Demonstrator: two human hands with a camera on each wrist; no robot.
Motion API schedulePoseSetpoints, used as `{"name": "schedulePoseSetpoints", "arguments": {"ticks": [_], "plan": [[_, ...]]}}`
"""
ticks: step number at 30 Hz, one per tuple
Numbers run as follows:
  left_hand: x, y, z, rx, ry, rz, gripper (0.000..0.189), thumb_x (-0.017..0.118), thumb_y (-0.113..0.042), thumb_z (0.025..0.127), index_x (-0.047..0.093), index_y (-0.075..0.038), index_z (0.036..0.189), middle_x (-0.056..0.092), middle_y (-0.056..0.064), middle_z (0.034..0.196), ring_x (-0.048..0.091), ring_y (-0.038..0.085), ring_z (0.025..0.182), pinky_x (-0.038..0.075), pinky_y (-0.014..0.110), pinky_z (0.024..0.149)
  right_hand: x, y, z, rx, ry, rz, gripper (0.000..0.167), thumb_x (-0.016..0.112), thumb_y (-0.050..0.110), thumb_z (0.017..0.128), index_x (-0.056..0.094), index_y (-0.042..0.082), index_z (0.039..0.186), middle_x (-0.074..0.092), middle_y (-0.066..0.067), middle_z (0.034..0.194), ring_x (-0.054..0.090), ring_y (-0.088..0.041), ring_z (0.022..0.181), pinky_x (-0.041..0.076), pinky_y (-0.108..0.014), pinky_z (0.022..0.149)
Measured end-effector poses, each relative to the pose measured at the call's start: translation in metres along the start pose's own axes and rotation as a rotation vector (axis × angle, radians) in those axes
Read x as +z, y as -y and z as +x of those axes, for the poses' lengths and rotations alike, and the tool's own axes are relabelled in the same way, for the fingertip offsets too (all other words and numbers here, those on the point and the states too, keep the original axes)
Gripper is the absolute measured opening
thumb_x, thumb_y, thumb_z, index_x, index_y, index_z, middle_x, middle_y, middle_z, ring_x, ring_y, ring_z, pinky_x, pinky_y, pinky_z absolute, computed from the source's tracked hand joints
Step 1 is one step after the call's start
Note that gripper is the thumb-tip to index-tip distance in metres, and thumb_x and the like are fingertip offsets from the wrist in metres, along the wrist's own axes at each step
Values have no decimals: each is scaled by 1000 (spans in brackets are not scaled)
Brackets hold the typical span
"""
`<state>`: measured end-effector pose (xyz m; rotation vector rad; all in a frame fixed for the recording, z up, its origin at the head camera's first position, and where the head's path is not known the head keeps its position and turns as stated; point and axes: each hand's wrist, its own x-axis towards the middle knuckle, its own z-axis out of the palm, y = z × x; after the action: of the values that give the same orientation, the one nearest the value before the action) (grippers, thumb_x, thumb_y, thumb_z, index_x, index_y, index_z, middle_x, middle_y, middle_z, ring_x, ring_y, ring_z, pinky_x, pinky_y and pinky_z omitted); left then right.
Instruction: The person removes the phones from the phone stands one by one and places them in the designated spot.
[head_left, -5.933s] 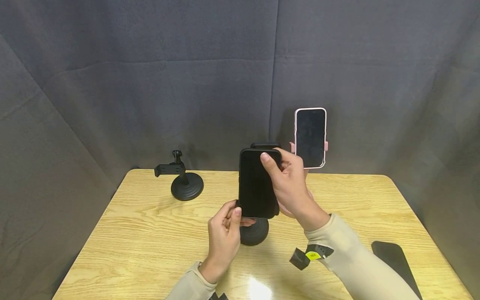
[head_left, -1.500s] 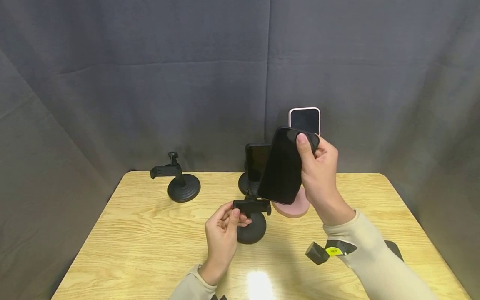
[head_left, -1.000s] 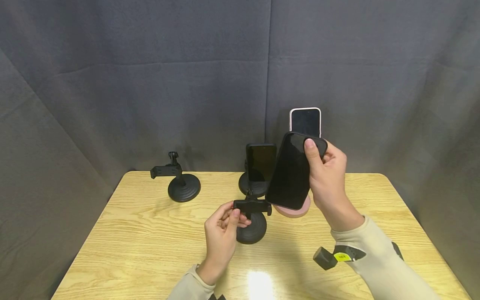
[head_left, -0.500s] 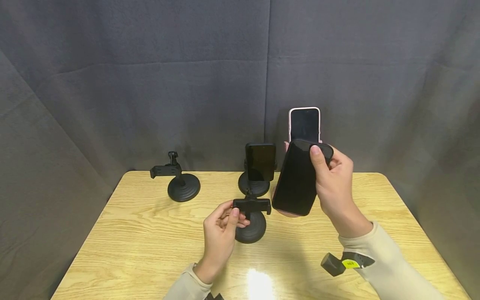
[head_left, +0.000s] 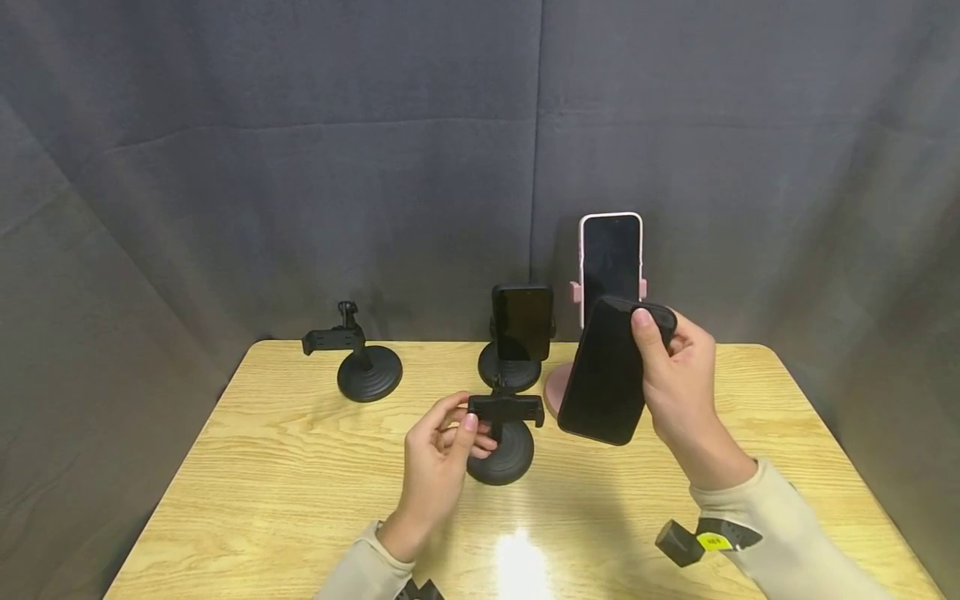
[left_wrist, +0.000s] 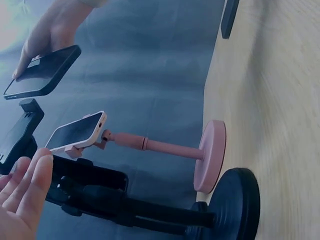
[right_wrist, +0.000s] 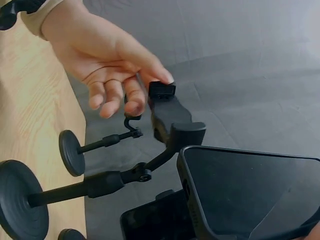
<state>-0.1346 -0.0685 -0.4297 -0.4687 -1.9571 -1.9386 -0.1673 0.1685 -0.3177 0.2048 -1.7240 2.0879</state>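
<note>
My right hand grips a black smartphone by its upper right corner, thumb on the screen, fingers behind. The phone tilts in the air to the right of the front black phone stand. At the left end of that stand's bare clamp, my left hand pinches with thumb and index finger; its other fingers hang loosely below. In the right wrist view the left thumb touches the clamp's end. The held phone lies close past the opposite clamp jaw there.
Behind stands a pink phone stand with a white-rimmed phone. A black phone sits in another black stand. At left is a black stand with a bare clamp. A dark flat object lies on the wooden table.
The right hand has carried the phone from in front of the front stand's clamp out to the right, then gradually lower, uncovering the clamp and rear phones. The left hand has stayed at the clamp.
</note>
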Motion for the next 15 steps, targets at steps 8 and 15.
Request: {"name": "schedulePoseSetpoints", "arguments": {"ticks": [8, 15], "plan": [[-10, -5, 7, 18, 119, -9, 37, 52, -2, 104, 49, -2, 140, 71, 30, 88, 74, 17, 67, 63, 36, 58, -7, -8, -7, 41, 14, -14, 24, 57, 6, 102, 72, 14, 85, 77, 6, 76, 74, -8, 65, 61, -22, 59], [-16, -9, 11, -10, 216, 1, 39, 50, -7, 106, 49, -5, 144, 74, 27, 93, 74, 22, 67, 63, 36, 59, -14, -20, -14, 64, 33, -47, 24, 57, 6, 103, 73, 17, 87, 78, 7, 77, 75, -8, 67, 61, -22, 60]]}}
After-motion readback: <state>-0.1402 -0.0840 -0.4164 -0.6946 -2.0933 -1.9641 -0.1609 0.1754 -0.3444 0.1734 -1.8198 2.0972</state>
